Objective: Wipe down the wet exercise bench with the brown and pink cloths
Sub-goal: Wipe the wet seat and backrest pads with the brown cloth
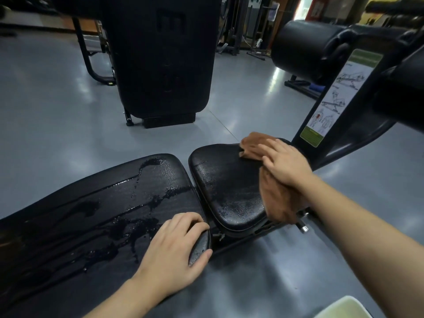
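Brown cloth (275,196): on seat pad (229,187), under flat right hand (286,161)
Left hand (174,251): gripping long pad (91,214) edge
Progress: early; puddles remain
Pink cloth: unseen

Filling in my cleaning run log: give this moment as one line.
stage: wiping | right hand: presses brown cloth on seat pad | left hand: grips long pad edge | long pad: wet
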`<state>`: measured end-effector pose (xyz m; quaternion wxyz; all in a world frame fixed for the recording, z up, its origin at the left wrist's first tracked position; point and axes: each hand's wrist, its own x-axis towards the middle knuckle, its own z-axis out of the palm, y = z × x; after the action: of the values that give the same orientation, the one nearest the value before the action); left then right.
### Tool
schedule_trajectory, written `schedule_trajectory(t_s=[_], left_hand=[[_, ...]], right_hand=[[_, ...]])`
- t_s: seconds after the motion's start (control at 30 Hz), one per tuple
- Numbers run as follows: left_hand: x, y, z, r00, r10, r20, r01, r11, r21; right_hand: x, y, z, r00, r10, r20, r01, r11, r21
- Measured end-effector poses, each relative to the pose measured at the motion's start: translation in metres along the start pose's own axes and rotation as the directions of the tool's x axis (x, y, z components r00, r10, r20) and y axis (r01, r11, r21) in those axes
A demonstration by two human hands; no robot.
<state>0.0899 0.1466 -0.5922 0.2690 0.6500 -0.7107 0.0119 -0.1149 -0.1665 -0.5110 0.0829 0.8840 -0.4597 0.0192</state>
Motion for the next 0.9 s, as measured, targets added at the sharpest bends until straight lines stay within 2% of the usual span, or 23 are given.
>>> schedule_trajectory(t_s=[0.13, 0.3, 0.63, 0.8, 0.9], left_hand=[[0.001, 0.000, 0.000, 1.000, -0.005, 0.002, 0.005, 1.000, -0.020], [0.002, -0.001, 0.000, 1.000, -0.007, -0.005, 0.007, 1.000, -0.015], [0.000, 0.002, -0.001, 1.000, -0.016, -0.015, 0.016, 1.000, -0.001], [0.001, 0.001, 0.000, 1.000, -0.007, -0.022, 0.007, 1.000, 0.002], [0.002, -0.001, 0.001, 1.000, 0.001, -0.025, -0.001, 1.000, -0.001]], right_hand=[[0.003, 0.026, 0.001, 0.988, 0.153, 0.005, -0.154, 0.988, 0.033], [0.006, 0.005, 0.000, 0.980, 0.195, 0.026, -0.195, 0.981, 0.014], [0.020, -0.090, -0.003, 0.993, -0.079, 0.084, 0.082, 0.996, -0.030], [0.028, -0.165, 0.005, 0.953, -0.290, 0.084, 0.293, 0.955, -0.036], [0.029, -0.184, 0.008, 0.923, -0.376, 0.085, 0.380, 0.924, -0.047]])
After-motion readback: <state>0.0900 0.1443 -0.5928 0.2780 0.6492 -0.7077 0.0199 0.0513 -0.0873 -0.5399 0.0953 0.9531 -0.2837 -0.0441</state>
